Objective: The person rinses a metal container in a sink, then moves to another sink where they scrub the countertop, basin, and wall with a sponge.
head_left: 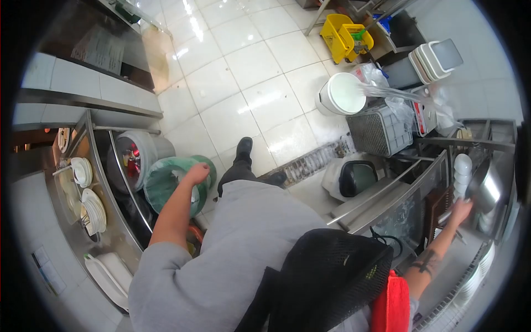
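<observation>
My right hand [461,211] is out at the far right, its fingers closed at the near edge of a shiny metal pot [488,187]. The pot is tilted over the metal counter, beside a stack of white cups or bowls [462,171]. On the other side, my left hand [198,174] hangs with curled fingers and nothing visible in it. Below it stands a bin with a green liner [166,188]. A clear streak that looks like water [392,93] stretches from the right to a white bucket [344,93] on the floor.
A floor drain grate [315,157] crosses the wet tiles ahead of my feet. Grey crates [379,133] stand near the bucket, and a yellow mop bucket [345,39] is farther back. Stacked plates [93,210] sit on the left counter; a plate rack [459,290] is at lower right.
</observation>
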The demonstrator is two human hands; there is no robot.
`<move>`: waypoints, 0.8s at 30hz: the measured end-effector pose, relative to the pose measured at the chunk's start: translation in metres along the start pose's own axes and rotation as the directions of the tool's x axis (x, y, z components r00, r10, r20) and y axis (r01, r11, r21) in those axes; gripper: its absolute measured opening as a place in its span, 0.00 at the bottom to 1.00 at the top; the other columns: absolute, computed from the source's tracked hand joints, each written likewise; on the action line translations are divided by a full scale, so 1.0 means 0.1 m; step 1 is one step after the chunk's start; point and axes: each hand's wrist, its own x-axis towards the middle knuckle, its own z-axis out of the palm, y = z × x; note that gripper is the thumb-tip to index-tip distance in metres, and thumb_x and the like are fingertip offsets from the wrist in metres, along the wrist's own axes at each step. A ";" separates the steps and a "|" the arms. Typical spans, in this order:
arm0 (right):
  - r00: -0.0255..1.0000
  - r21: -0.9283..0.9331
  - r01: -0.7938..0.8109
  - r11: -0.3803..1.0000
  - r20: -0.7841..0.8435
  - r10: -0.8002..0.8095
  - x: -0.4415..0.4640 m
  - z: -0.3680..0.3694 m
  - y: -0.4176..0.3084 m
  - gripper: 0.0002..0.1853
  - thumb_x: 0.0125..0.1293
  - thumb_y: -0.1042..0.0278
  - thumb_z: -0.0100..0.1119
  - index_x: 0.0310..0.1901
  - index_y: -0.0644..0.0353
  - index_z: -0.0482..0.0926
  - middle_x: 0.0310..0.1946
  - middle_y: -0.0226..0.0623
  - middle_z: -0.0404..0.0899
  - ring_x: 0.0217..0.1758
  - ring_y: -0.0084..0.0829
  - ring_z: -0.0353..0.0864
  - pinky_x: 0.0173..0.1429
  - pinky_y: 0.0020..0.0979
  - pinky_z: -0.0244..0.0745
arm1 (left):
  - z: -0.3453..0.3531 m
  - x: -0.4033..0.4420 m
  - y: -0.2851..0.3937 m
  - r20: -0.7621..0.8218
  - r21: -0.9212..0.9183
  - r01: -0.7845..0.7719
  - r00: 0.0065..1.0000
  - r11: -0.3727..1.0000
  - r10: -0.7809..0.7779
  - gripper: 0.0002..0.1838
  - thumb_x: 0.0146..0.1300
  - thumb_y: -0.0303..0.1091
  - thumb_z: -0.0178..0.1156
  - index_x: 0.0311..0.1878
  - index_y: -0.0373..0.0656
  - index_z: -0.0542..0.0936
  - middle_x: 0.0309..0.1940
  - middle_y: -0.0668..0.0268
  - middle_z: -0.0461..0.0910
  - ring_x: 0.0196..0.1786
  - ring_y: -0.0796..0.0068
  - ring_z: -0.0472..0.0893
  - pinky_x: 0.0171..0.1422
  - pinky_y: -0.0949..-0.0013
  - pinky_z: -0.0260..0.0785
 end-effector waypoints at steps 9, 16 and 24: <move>0.517 -0.261 -0.713 0.651 0.431 0.740 -3.81 0.05 2.01 0.16 0.58 0.69 0.50 0.41 0.70 0.84 0.25 0.51 0.81 0.26 0.40 0.83 0.30 0.42 0.77 | -0.24 0.20 0.12 0.100 0.197 -0.066 0.994 0.978 0.046 0.18 0.60 0.34 0.58 0.50 0.33 0.83 0.41 0.53 0.87 0.41 0.62 0.86 0.48 0.60 0.78; 0.003 -0.234 -0.926 0.296 0.780 0.626 -4.77 0.63 1.79 0.12 0.61 0.69 0.52 0.27 0.65 0.82 0.21 0.46 0.80 0.26 0.41 0.81 0.42 0.44 0.77 | -0.74 0.14 0.96 0.144 0.320 -0.141 0.985 0.937 0.099 0.18 0.58 0.36 0.59 0.48 0.35 0.85 0.43 0.50 0.86 0.48 0.54 0.85 0.56 0.59 0.75; 0.279 0.334 -0.548 -0.767 0.937 0.209 -4.67 0.52 1.66 0.17 0.69 0.71 0.47 0.20 0.49 0.62 0.14 0.22 0.59 0.16 0.21 0.61 0.20 0.24 0.58 | -0.54 0.24 1.55 0.174 0.218 -0.246 0.962 0.944 0.211 0.19 0.58 0.32 0.59 0.51 0.35 0.83 0.43 0.51 0.86 0.47 0.57 0.85 0.56 0.61 0.76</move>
